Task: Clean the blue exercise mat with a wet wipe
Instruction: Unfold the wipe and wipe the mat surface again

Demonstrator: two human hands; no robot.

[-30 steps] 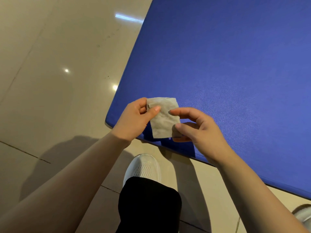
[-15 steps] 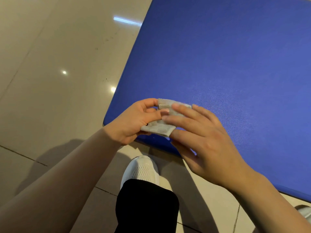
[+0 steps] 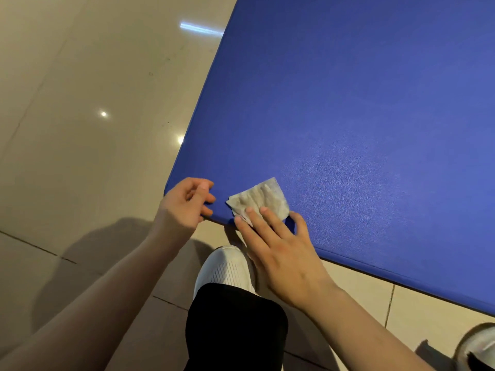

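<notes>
Blue exercise mat [image 3: 361, 116] filling the upper right of the frame, its near corner at lower centre-left, its near edge running down toward the lower right. Folded wet wipe [image 3: 261, 200] lying flat on the mat just inside that corner, greyish, creased, at lower centre of the frame. Right hand [image 3: 281, 250] below the wipe, fingers [image 3: 270, 220] straight and spread, tips pressing on the wipe's lower edge, thumb resting on the mat just right of the wipe; nothing gripped. Left hand [image 3: 184, 207] at the mat's corner, left of the wipe and apart from it, fingers loosely curled, holding nothing; whether touching the mat's edge, cannot tell. Both bare forearms entering from the bottom corners of the frame. Glossy beige tiled floor [image 3: 80, 129] across the left half, with bright light reflections and the arms' shadow. White mesh shoe [image 3: 227, 266] and black trouser leg [image 3: 235, 330] at bottom centre, just below the mat's edge. Part of another shoe [image 3: 479, 346] at the lower right corner.
</notes>
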